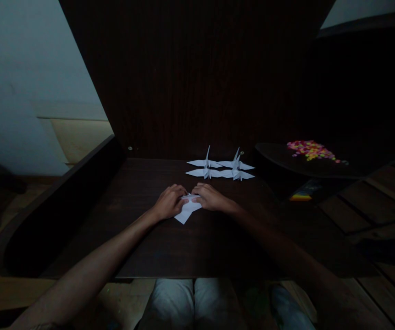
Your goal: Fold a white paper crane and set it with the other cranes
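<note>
A partly folded sheet of white paper [185,213] lies on the dark wooden desk [142,247], one pointed corner toward me. My left hand [172,201] pinches its left side, thumb on top and fingers curled at the far edge. On the right side my right hand [211,197] grips it the same way, its thumb close to the left one. Just beyond both hands stand several white origami cranes [206,173], set in two rows with wings spread and touching or overlapping.
A dark panel [197,82] rises behind the desk. Along the left runs a low side board [66,201]. To the right, a raised shelf [269,158] bears a heap of small pink, yellow and red pieces [310,150]; something with a yellow edge [300,197] sits under it.
</note>
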### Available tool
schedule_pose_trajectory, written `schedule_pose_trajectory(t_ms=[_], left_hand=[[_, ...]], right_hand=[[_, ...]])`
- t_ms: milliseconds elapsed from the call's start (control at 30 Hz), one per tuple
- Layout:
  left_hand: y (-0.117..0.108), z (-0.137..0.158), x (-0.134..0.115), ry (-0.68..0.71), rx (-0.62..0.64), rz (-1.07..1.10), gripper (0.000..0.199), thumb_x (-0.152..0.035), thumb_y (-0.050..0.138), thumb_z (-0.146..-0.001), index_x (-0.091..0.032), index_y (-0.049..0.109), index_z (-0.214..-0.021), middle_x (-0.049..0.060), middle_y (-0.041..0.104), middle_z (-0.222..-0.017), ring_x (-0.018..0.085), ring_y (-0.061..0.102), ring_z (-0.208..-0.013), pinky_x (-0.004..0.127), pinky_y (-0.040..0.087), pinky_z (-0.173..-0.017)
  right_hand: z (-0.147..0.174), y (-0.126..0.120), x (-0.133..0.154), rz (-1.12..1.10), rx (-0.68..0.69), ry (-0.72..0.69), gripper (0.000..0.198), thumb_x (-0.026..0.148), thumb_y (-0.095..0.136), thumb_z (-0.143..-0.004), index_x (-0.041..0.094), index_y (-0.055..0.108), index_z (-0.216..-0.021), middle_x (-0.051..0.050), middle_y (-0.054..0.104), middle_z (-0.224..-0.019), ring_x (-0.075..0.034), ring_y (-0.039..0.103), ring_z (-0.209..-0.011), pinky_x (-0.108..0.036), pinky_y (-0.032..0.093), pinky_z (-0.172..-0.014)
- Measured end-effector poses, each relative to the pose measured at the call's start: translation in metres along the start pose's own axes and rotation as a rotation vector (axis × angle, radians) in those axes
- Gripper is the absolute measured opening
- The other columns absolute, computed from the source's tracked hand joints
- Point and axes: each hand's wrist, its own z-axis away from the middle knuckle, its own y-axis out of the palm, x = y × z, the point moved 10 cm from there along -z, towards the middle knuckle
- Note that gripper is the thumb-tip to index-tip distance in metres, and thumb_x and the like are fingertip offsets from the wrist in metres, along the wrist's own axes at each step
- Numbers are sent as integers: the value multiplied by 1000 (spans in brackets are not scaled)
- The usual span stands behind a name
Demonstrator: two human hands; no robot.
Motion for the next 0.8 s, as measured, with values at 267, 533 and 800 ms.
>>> schedule_pose_trajectory(t_ms=[267, 533, 800], left_hand=[[-1, 3, 0, 48, -29, 1, 24, -28, 43, -94, -17, 62, -103, 7, 66, -100, 21, 58, -94, 38, 44, -91], [-1, 7, -4, 157, -24, -43, 33, -17, 46, -90, -20, 62, -119, 7, 67, -104, 20, 58, -93, 34, 49, -83], [3, 15, -15, 223, 76, -186, 35, -18, 47, -89, -16, 63, -120, 10, 62, -125, 22, 57, -114, 39, 45, -102]], right_hand=[[21, -10, -6, -145, -287, -48, 18, 18, 54, -89, 15, 69, -97, -7, 66, -89, -18, 58, -85, -32, 47, -79], [29, -14, -3, -75, -405, -64, 27, 15, 54, -88, 24, 70, -107, -7, 65, -96, -20, 54, -91, -37, 44, -82], [41, -4, 11, 186, -230, -79, 34, 23, 57, -85, 20, 65, -118, -11, 55, -133, -30, 44, -120, -54, 29, -102]])
